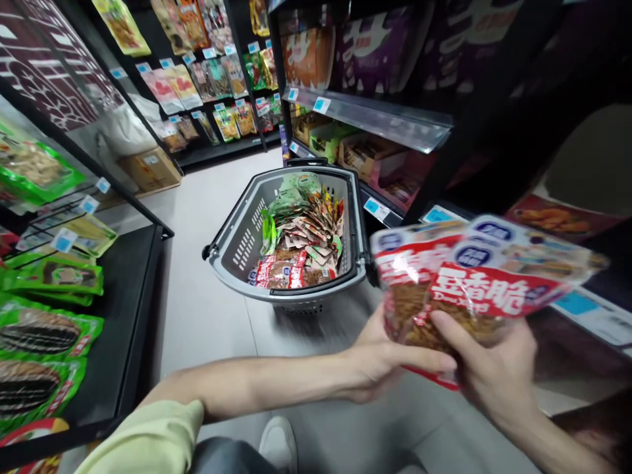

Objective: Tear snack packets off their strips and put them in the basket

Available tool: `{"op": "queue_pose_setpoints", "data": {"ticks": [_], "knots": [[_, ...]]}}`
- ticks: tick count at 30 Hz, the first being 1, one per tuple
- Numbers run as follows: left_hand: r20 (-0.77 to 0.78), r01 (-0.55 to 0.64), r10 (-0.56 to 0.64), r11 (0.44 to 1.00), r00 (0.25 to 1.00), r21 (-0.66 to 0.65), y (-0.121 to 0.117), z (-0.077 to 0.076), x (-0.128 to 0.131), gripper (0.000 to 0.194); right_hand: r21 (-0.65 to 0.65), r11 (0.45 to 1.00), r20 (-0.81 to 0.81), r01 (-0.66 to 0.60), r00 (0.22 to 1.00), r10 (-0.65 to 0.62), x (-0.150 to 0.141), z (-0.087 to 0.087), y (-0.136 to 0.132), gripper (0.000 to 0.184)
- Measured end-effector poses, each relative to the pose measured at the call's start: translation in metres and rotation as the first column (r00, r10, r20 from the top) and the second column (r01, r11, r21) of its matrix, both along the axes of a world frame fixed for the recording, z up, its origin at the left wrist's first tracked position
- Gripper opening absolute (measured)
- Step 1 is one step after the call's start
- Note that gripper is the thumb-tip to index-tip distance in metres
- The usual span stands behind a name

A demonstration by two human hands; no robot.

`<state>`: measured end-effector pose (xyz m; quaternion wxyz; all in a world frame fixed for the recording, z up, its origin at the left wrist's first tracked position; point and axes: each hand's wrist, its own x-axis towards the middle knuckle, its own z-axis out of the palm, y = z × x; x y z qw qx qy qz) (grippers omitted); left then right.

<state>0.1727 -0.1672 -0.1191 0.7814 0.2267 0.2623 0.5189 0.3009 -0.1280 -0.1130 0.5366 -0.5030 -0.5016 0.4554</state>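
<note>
Two or more red and white snack bags (474, 289) with clear windows are fanned out in front of me at the right. My left hand (385, 362) grips them from the lower left, its thumb lying across the front. On the right side my right hand (498, 362) is closed round the bags too, thumb pressed on the front one. Left of the bags, a grey shopping basket (230, 243) stands on the floor. Inside it are similar red snack bags (296, 270), many small packets (311, 227) and green packs (296, 187).
Shelves with boxed goods and price tags (378, 209) run along my right. A low black rack (123, 296) with green bags of seeds (37, 329) stands at my left. Bagged snacks hang on the back rack (217, 151). A cardboard box (153, 172) sits on the floor.
</note>
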Motion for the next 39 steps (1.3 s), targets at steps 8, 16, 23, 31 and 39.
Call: {"op": "queue_pose_setpoints", "data": {"ticks": [8, 16, 23, 31, 39], "knots": [[-0.359, -0.024, 0.045, 0.998, 0.932, 0.062, 0.002, -0.004, -0.002, 0.054, -0.016, 0.957, -0.047, -0.288, 0.957, 0.287, -0.001, -0.018, 0.001, 0.055], [-0.591, -0.185, 0.385, 0.910, 0.709, 0.372, 0.011, -0.007, -0.008, 0.089, -0.149, 0.928, -0.359, -0.342, 0.893, 0.271, -0.001, -0.026, -0.006, 0.046], [-0.695, 0.080, 0.198, 0.935, 0.691, 0.345, 0.012, -0.010, -0.004, 0.093, -0.198, 0.850, -0.402, -0.487, 0.832, 0.383, -0.002, -0.032, -0.005, 0.045], [-0.452, -0.043, 0.082, 0.995, 0.888, 0.094, 0.018, -0.019, -0.013, 0.084, -0.150, 0.923, -0.390, -0.355, 0.879, 0.275, 0.002, -0.024, 0.001, 0.044], [-0.005, -0.244, 0.263, 0.886, 0.965, -0.395, 0.023, -0.008, -0.001, 0.040, 0.251, 0.930, -0.285, -0.270, 0.897, 0.338, -0.015, -0.013, -0.006, 0.050]]}}
